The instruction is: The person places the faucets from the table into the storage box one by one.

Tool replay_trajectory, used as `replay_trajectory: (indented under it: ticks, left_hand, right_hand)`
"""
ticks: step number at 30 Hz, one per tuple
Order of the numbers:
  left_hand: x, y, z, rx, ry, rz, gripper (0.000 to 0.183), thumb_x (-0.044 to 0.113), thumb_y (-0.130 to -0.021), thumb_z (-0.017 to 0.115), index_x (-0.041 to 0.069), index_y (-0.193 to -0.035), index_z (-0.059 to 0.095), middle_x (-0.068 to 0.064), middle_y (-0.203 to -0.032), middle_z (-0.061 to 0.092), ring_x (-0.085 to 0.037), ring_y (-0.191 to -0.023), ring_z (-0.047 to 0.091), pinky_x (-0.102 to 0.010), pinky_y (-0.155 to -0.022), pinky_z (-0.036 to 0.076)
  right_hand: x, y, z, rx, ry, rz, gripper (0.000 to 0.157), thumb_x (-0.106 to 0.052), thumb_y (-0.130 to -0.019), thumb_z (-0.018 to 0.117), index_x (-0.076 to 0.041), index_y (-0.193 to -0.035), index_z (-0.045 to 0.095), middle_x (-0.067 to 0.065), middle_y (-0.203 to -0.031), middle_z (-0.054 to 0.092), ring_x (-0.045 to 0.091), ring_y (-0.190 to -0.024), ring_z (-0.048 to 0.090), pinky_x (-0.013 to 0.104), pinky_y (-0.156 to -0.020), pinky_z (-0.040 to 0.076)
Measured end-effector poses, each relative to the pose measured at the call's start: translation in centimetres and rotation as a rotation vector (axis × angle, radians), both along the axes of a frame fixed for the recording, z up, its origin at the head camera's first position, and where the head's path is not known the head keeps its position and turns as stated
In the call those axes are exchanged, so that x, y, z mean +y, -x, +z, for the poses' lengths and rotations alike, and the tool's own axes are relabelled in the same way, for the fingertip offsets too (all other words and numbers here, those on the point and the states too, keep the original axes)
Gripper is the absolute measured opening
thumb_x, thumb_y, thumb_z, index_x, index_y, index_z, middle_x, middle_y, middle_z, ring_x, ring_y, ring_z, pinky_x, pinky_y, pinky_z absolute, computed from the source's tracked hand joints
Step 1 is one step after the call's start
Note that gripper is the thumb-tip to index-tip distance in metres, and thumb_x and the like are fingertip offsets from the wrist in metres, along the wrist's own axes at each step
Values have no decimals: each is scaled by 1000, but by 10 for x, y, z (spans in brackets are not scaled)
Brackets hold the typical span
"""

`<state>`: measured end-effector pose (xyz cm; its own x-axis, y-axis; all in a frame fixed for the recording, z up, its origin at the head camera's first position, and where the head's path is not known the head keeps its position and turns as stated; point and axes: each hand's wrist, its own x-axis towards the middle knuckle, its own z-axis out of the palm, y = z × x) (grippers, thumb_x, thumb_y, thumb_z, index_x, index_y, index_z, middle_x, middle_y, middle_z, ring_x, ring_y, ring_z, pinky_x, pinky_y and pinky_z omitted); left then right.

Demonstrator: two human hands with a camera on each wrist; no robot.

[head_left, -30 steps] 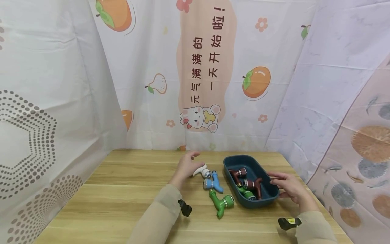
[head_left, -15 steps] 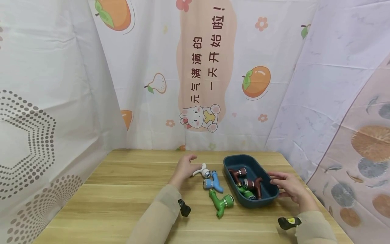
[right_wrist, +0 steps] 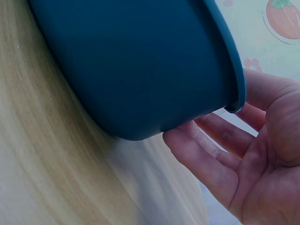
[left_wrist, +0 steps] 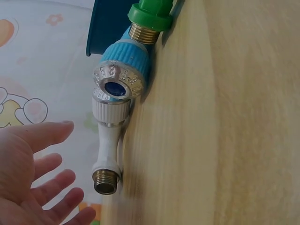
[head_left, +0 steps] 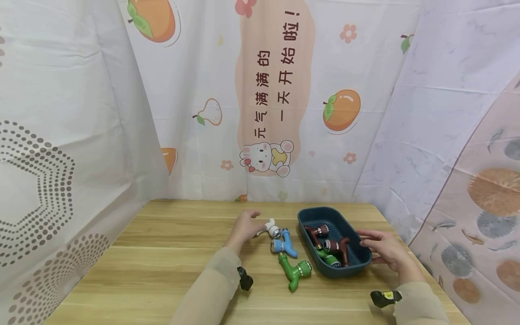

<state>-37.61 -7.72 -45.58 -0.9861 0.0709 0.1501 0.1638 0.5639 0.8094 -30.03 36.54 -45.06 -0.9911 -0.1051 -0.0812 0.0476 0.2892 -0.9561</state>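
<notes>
My left hand (head_left: 243, 228) is open beside a white plastic faucet (head_left: 271, 228), fingers loosely bent and apart from it. In the left wrist view, the white faucet (left_wrist: 109, 140) points its threaded brass end toward the fingers, which hold nothing. A blue faucet (head_left: 284, 244) lies against the white one, with a green faucet (head_left: 295, 271) nearer the front. My right hand (head_left: 386, 248) holds the right wall of a dark blue bin (head_left: 343, 271), thumb at the rim and fingers along the outside. Inside lie two dark red faucets (head_left: 343, 250) and a green faucet (head_left: 330, 258).
The wooden table (head_left: 162, 271) extends left and forward of the faucets. Printed curtains (head_left: 203, 135) hang behind it and along both sides. Dark wrist cameras (head_left: 245, 279) sit on both sleeves.
My left hand has drawn back slightly to the left and down, away from the white faucet. The right hand, the bin and the faucets have stayed put.
</notes>
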Motion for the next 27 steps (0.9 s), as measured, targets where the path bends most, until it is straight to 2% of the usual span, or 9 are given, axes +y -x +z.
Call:
replay_trajectory:
  ticks: [11, 18, 24, 27]
  left_hand:
    - [-3, 1, -6, -39, 42, 7, 55, 20, -85, 84, 2, -133, 65, -17, -135, 61, -34, -124, 56, -50, -100, 48]
    - [-3, -3, -9, -59, 38, -4, 54, 13, -84, 84, -1, -132, 64, -18, -133, 63, -33, -119, 60, -49, -98, 49]
    - [-3, -4, -11, -91, 37, 13, 54, 11, -84, 83, 1, -134, 64, -18, -131, 64, -27, -104, 64, -40, -81, 56]
    - [-3, -4, -12, -97, 51, 15, 52, 11, -84, 83, 2, -132, 65, -17, -127, 65, -24, -99, 64, -39, -79, 55]
  right_hand:
    - [-1, 0, 1, 2, -3, -3, 56, -13, -97, 67, 5, -146, 47, 24, -132, 62, 24, -102, 69, 50, -72, 60]
    - [0, 0, -1, 1, -3, -1, 55, -13, -97, 67, 4, -146, 48, 24, -133, 61, 23, -100, 69, 50, -71, 60]
    - [1, 0, -1, 0, -1, 0, 55, -13, -98, 67, 4, -146, 47, 24, -132, 61, 23, -100, 69, 50, -72, 60]
    - [0, 0, -1, -2, 0, 0, 55, -12, -98, 67, 4, -147, 47, 24, -132, 62, 23, -100, 69, 50, -72, 60]
